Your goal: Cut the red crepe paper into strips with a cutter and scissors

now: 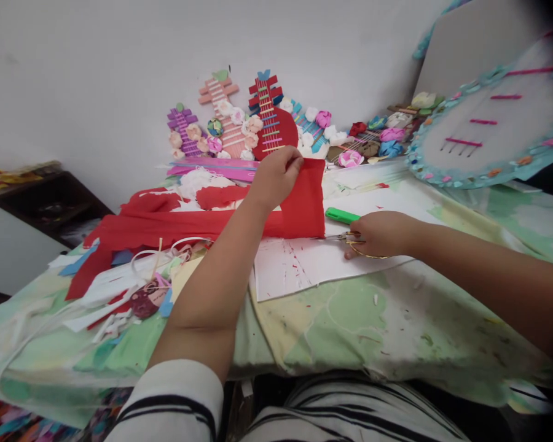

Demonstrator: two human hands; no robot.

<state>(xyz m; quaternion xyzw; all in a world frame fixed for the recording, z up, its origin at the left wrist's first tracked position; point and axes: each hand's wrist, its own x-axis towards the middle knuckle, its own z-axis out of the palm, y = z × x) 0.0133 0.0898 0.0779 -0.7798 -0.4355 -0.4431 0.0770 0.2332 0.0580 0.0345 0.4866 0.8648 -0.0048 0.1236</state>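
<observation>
My left hand (276, 175) pinches the upper edge of a red sheet (304, 199), fabric or crepe paper, and holds part of it raised. The rest of the sheet trails left across the table. My right hand (380, 233) grips gold-handled scissors (366, 252), their blades pointing left at the sheet's lower right corner. How far the blades are apart I cannot tell. Under both hands lies a white board (286, 276) with small red scraps on it. A green box cutter (342, 215) rests on the board just beyond my right hand.
Paper scraps and a dark red round piece (147, 299) clutter the table's left. Decorated guitar-shaped crafts, one red (276, 132), lean on the back wall. A large teardrop-shaped panel (483, 135) with a blue ruffled border stands at right. A patterned green cloth (350, 319) covers the table.
</observation>
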